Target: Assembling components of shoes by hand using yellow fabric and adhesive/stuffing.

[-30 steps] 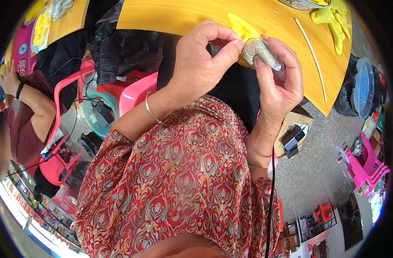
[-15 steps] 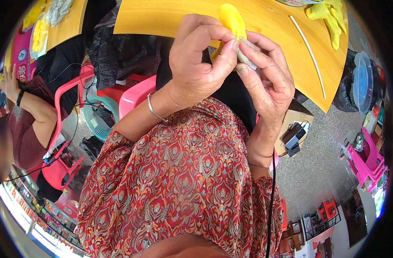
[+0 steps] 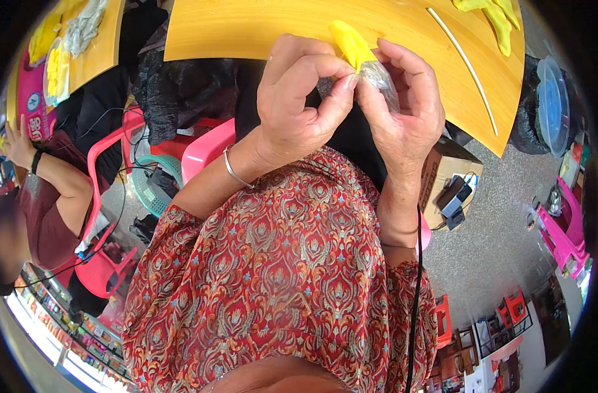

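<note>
Over the table's near edge, both hands work on one small soft piece. Its upper part is a bright yellow, cloth-like pouch. Below and right of it sits a crinkled, greyish, see-through wrap. My left hand is closed, thumb and forefinger pinching the yellow pouch's lower end where it meets the wrap. My right hand curls around the grey wrap, its thumb tip pressed close to the left thumb at the join. The right forefinger sticks up behind the wrap. What the other right fingers touch is partly hidden.
A thin pale rod lies on the wooden table, below yellow cloth pieces. At left, a co-worker's arm reaches to another table. Pink chair, teal basket and cardboard box stand near me.
My right fingers have shifted from pinching the grey wrap to curling around it, thumb now at the join. More of the wrap shows. The view has moved slightly; my left hand keeps its pinch.
</note>
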A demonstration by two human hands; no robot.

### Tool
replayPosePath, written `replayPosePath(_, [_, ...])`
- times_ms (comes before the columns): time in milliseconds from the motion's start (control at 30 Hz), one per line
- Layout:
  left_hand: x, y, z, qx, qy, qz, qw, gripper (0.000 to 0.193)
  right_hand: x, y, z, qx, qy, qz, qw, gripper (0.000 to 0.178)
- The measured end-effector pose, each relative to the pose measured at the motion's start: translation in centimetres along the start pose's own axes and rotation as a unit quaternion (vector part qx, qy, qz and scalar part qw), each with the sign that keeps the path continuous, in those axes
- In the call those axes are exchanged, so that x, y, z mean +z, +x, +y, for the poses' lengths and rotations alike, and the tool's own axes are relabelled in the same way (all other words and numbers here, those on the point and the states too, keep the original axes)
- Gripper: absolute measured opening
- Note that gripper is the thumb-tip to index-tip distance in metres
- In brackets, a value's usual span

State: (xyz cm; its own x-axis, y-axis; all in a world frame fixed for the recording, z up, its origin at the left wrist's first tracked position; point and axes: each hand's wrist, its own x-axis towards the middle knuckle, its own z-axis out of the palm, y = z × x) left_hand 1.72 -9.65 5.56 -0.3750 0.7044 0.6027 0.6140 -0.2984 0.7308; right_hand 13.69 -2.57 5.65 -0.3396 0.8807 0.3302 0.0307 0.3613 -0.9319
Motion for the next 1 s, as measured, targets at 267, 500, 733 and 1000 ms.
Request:
replayPosePath(267, [0.7,-0.2,-1.1,-0.128,-0.167,-0.034,0.977,0.025,-1.5,-0.2,0.1,0.135,0.16,-0.029,0.977,0.026])
replayPosePath(500, [2.1,-0.6,-0.8,-0.399,-0.551,-0.11,0.724,0.042,-1.2,0.2,1.1,0.101,0.143,-0.014,0.984,0.027])
replayPosePath(733, [0.9,0.0,0.4,-0.422,-0.58,-0.077,0.692,0.039,-1.4,0.3,0.1,-0.013,-0.072,0.013,0.997,0.016])
replayPosePath(1000, [-0.2,1.0,0.5,-0.413,-0.545,-0.079,0.726,0.036,-2.2,0.9,0.2,-0.072,0.062,-0.119,0.988,0.02])
